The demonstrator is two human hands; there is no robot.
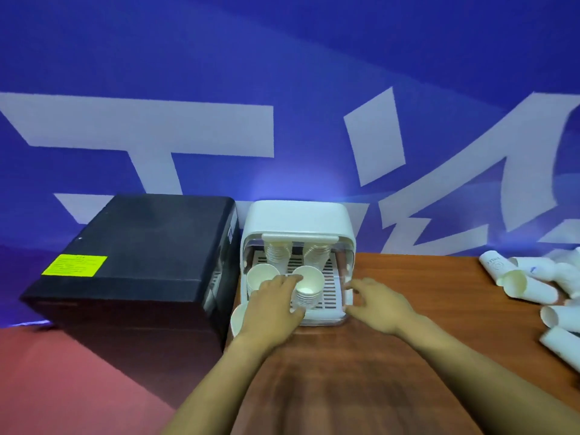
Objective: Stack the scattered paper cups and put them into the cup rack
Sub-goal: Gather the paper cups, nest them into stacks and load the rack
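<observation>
A blue wall with big pale letters fills the back. Below it a brown wooden desk runs to the right. A black box with a yellow label stands at the desk's left end, just beside the white cup rack, whose front is open over a slotted tray. Four stacks of cups stand in the rack: two at the back, two at the front. More stacks lie scattered on their sides at the desk's far right, well apart from the rack. One cup shows at the rack's front left corner, partly hidden by the left wrist. The left hand grips the front right stack, fingers curled round its rim. The right hand touches the rack's front right edge, fingers loosely spread and holding nothing.
</observation>
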